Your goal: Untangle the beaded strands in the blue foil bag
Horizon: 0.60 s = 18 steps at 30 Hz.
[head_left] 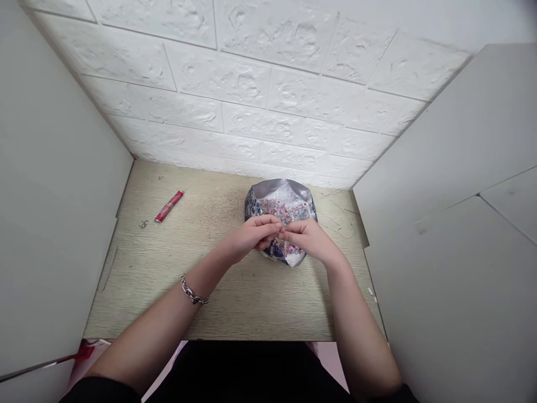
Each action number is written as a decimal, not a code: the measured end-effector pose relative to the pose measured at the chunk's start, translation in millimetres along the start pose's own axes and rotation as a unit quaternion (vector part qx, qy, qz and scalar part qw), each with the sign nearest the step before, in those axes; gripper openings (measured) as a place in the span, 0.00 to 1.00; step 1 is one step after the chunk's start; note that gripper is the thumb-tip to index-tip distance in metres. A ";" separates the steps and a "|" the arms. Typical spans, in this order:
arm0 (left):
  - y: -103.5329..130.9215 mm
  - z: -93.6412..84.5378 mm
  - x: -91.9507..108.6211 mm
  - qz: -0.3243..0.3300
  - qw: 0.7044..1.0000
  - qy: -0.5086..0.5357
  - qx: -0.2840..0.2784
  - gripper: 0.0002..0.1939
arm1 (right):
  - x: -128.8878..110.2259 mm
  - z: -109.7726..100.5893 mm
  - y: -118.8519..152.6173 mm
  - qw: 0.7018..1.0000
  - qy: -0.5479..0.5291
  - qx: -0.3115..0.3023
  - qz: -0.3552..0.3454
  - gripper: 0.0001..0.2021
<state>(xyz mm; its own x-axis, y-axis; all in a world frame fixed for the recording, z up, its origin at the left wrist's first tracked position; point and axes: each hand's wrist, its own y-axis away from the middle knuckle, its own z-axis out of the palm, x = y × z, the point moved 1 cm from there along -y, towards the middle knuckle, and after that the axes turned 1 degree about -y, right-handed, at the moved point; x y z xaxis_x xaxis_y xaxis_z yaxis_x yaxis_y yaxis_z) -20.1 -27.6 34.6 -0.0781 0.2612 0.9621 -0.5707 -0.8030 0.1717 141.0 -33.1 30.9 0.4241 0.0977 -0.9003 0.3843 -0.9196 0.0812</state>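
An open bag [281, 193] with a silvery lining stands near the back of the wooden table, full of small pink, red and clear beads [293, 211]. Over its front part, my left hand [258, 232] and my right hand [304, 236] meet at the fingertips. Both hands are closed in a pinch. Whatever lies between the fingertips is too small to make out. A chain bracelet [193, 292] is on my left wrist.
A red tube [169, 206] lies on the table [251, 308] at the left, with small metal pieces [144, 224] near it. Thin threads [344, 224] are at the right. A white brick-pattern wall [247, 84] rises behind, with grey panels on both sides.
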 end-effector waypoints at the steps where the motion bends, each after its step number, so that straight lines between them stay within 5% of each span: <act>1: 0.0 0.1 0.0 0.001 1.000 -0.005 0.000 0.10 | 0.1 -1.0 0.3 1.000 -0.003 0.002 0.003 0.16; 5: 0.1 0.4 -0.3 -0.002 1.000 0.003 -0.003 0.11 | -0.8 -5.8 3.5 0.992 -0.121 0.043 0.009 0.18; 10: -0.3 0.6 -1.5 -0.013 1.000 0.012 -0.023 0.12 | 0.3 -9.1 5.4 0.938 -0.336 0.080 -0.039 0.16; 18: -1.0 2.0 -2.5 -0.008 0.998 -0.009 -0.056 0.12 | -2.1 -17.4 3.8 0.871 -0.433 0.209 -0.104 0.13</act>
<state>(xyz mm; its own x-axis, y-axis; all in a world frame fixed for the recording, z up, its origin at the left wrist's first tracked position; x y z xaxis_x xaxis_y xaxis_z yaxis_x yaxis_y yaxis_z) -17.7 -28.5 32.4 -0.0546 0.2636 0.9631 -0.6600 -0.7333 0.1633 155.7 -30.2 40.5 -0.4663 0.1215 -0.8762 -0.0292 -0.9921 -0.1220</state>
